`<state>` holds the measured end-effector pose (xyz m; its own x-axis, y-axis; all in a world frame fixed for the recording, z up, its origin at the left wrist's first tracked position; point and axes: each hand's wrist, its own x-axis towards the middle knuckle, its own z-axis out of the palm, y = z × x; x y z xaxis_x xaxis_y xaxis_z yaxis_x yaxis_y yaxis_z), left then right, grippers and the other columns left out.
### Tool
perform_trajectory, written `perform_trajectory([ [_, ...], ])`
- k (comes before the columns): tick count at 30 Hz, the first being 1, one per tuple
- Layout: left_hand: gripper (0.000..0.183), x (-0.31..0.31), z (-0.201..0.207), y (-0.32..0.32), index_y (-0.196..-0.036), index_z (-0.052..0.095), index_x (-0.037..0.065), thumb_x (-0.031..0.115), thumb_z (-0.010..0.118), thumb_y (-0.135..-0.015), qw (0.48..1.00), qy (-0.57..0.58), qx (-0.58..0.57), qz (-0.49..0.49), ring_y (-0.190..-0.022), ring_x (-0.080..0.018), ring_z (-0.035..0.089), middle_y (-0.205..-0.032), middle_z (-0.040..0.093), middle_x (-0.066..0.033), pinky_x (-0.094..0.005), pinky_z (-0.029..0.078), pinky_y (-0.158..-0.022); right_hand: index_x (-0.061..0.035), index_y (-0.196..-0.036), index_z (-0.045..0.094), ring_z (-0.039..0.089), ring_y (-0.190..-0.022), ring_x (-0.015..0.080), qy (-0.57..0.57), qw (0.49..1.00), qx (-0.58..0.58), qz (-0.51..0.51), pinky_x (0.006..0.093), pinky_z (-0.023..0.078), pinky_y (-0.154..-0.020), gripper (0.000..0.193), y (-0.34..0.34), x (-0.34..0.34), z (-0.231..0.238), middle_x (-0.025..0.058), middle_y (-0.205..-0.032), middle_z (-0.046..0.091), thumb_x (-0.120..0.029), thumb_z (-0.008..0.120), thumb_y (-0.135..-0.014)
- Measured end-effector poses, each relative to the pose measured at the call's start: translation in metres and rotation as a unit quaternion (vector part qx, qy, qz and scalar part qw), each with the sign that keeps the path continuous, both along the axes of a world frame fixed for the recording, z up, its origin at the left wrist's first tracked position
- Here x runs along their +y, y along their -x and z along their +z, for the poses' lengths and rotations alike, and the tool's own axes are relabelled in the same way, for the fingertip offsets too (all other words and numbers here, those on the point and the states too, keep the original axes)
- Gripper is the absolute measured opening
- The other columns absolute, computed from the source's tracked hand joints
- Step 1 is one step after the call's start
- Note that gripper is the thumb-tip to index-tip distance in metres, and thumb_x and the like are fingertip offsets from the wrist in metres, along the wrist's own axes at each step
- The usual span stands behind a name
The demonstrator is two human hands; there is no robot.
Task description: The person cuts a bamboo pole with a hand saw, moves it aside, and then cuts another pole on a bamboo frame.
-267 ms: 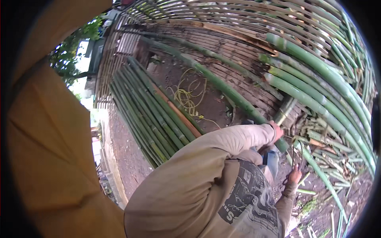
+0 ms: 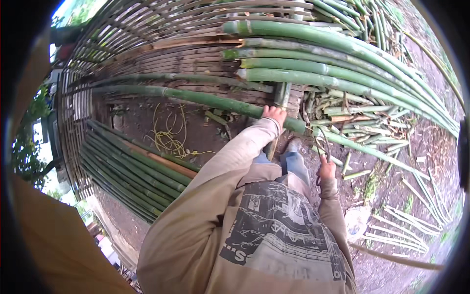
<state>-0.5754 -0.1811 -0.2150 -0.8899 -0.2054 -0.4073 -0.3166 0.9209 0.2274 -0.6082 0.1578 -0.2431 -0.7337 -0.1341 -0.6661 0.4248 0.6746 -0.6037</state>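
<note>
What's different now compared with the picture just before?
The head view swung to the right, so the scene sits further left in the picture. Nothing was visibly taken up or let go: the left hand still rests on the green bamboo pole, the right hand still grips the slim dark tool.

A fisheye camera on the person's head looks steeply down over the shirt (image 2: 289, 228), close below the lens, toward the left hand (image 2: 275, 115) and right hand (image 2: 326, 169) farther out, its wide view bending outward to a slatted fence (image 2: 169, 63) beyond.
</note>
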Motion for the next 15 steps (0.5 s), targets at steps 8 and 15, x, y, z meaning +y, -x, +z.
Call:
perform_trajectory([
  [8, 0.052, -0.108, -0.068, -0.086, -0.112, 0.058, 0.014, 0.025, 0.079, -0.066, 0.816, 0.003, 0.261, 0.515, -0.103, -0.0269, 0.056, -0.113, 0.057, -0.0065, -0.0431, 0.046, -0.085, 0.0018, -0.073, 0.056, 0.047, -0.048, 0.0215, -0.021, 0.999, -0.007, -0.029, 0.0383, 0.039, -0.049, 0.046, -0.015, -0.022, 0.061, 0.0098, -0.053, 0.050, -0.039, 0.054, -0.094],
  [15, 0.046, -0.137, -0.115, -0.069, -0.109, 0.055, 0.008, 0.042, 0.067, -0.080, 0.253, -0.598, 0.098, 0.754, -0.089, -0.0325, 0.062, -0.100, 0.064, -0.0124, -0.0543, 0.052, -0.078, -0.0005, -0.074, 0.059, 0.046, -0.046, 0.0155, -0.056, 0.998, 0.002, -0.016, 0.0343, 0.038, -0.045, 0.052, -0.004, -0.025, 0.093, 0.0033, -0.054, 0.049, -0.049, 0.056, -0.092],
])
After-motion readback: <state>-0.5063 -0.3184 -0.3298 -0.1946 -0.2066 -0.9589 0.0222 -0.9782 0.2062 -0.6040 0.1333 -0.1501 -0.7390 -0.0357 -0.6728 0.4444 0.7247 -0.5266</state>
